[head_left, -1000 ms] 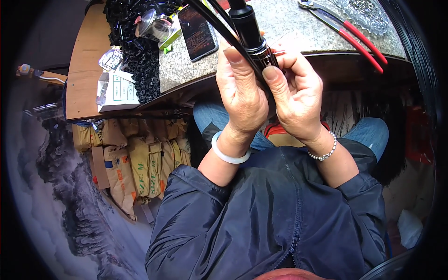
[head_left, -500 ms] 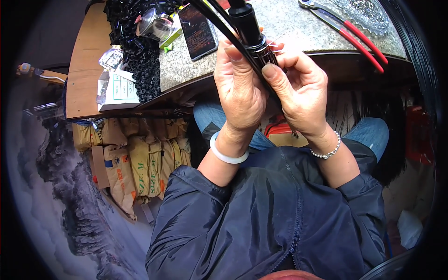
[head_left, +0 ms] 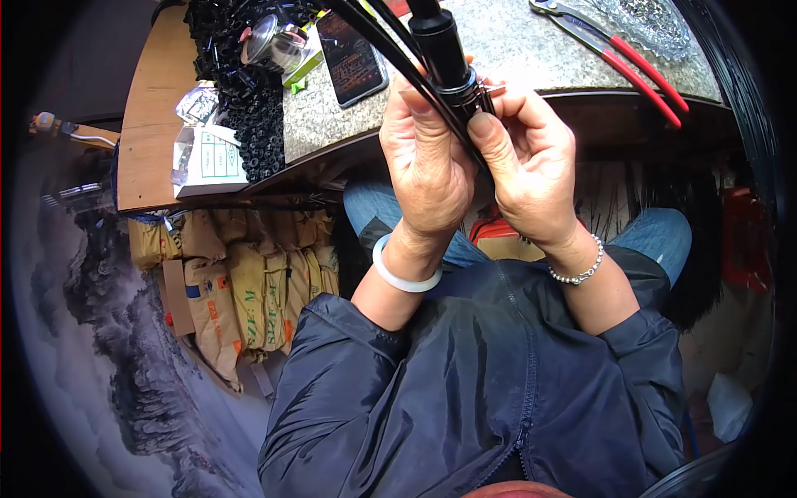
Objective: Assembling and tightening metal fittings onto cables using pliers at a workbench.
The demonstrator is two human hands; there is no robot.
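A black umbrella frame [head_left: 446, 58] with a tubular shaft and long thin ribs rises upright from between my hands, over the table's near edge. My left hand [head_left: 432, 162] is closed round its left side, thumb along the ribs; its fingertips are hidden behind. On the other side my right hand [head_left: 531, 153] pinches the ribs just below the slotted collar, thumb in front and index finger curled. Short thin wire ends stick out by the right index finger. Whether a separate small part sits in that pinch is hidden.
On the stone-topped table [head_left: 498, 50] lie red-handled pliers [head_left: 614, 66], a glass dish [head_left: 656, 29] of small metal pieces, a phone [head_left: 353, 58] and a heap of black plastic parts [head_left: 224, 50]. A white box [head_left: 207, 166] stands left. Filled sacks [head_left: 241, 290] lean below.
The frame's collar has come slightly lower and turned a little between my fingers. My right hand has shifted slightly left; my left hand keeps its hold.
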